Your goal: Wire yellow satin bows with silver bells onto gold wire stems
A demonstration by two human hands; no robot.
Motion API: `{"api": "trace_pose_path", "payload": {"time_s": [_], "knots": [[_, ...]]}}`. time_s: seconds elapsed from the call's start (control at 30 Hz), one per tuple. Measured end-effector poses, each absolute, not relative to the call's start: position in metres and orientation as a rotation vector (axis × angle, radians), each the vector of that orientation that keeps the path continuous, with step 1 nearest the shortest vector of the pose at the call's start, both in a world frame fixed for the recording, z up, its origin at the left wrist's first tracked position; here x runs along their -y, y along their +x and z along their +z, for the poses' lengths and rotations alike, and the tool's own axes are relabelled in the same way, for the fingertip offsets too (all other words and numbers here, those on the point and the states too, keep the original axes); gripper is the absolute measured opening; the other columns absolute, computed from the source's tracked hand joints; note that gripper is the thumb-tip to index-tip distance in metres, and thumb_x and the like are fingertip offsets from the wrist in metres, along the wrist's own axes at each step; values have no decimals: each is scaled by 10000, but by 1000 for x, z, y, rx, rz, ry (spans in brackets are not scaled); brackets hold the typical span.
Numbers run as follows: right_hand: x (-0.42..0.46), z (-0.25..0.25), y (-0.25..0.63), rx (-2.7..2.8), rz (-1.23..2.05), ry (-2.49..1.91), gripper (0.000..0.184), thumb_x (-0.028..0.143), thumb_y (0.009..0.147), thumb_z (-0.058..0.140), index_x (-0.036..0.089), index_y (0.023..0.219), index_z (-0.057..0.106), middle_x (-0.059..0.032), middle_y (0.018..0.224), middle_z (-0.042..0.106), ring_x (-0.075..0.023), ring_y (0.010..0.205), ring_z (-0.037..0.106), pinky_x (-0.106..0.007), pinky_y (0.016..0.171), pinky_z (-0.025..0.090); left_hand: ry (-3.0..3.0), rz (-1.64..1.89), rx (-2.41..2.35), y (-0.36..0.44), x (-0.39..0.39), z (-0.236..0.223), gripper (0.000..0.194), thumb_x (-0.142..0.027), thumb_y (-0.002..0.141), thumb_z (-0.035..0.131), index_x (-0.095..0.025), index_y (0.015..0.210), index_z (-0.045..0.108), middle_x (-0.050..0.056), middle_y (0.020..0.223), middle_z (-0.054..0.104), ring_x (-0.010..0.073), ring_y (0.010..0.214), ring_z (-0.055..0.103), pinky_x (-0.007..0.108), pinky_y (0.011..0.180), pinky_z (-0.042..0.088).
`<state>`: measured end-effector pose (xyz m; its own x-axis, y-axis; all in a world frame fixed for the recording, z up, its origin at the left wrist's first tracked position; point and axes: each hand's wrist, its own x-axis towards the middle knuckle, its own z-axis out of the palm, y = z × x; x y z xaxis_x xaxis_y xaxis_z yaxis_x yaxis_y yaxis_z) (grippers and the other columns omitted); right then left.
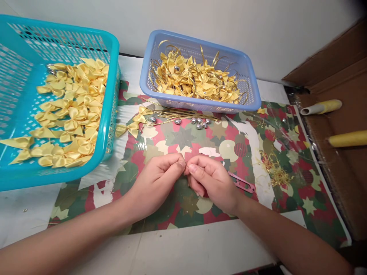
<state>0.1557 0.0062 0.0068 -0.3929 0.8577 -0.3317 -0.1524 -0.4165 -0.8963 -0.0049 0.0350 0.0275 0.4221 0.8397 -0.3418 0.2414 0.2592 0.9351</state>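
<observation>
Left hand [160, 179] and right hand [218, 182] are meeting mid-frame, each grip pinching narrow, contents indiscernible; gold wires [189, 113] are lying crosswise, upper centre; clustered silver balls [198, 126] are sitting nearer right.

This looks like a handicraft workspace at a white tabletop [172, 252]. A teal basket [110, 110] and a blue basket [200, 104] of yellow bows [73, 124], loose silver balls [177, 122], gold wires [189, 113] and a torn patterned sheet [183, 139] suggest it.

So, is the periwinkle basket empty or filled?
Filled, though not brimming: yellow bows lie heaped inside the periwinkle basket.
</observation>
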Motion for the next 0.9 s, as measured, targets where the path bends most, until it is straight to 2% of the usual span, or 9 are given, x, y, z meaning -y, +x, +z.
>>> {"api": "trace_pose_path", "payload": {"time_s": [0.47, 0.9], "knots": [[-7, 8, 157, 1052, 1895, -1108, 183, 316, 954, 489, 185, 843, 553, 83, 481, 459, -63, 452, 361, -194, 456, 302, 1174, 523, -1041, -9, -35, 23, 289, -254, 863, 361, -203, 584, 309, -46, 581, 284, 115, 542, 252, 253, 476, 229], [-7, 8, 157, 1049, 1904, -1107, 186, 314, 953, 489, 183, 843, 562, 83, 479, 459, -65, 449, 363, -198, 464, 315, 1190, 549, -1061, -7, -35, 23, 284, -234, 866, 368, -200, 585, 349, -52, 571, 294, 104, 526, 259, 234, 451, 236]]}}
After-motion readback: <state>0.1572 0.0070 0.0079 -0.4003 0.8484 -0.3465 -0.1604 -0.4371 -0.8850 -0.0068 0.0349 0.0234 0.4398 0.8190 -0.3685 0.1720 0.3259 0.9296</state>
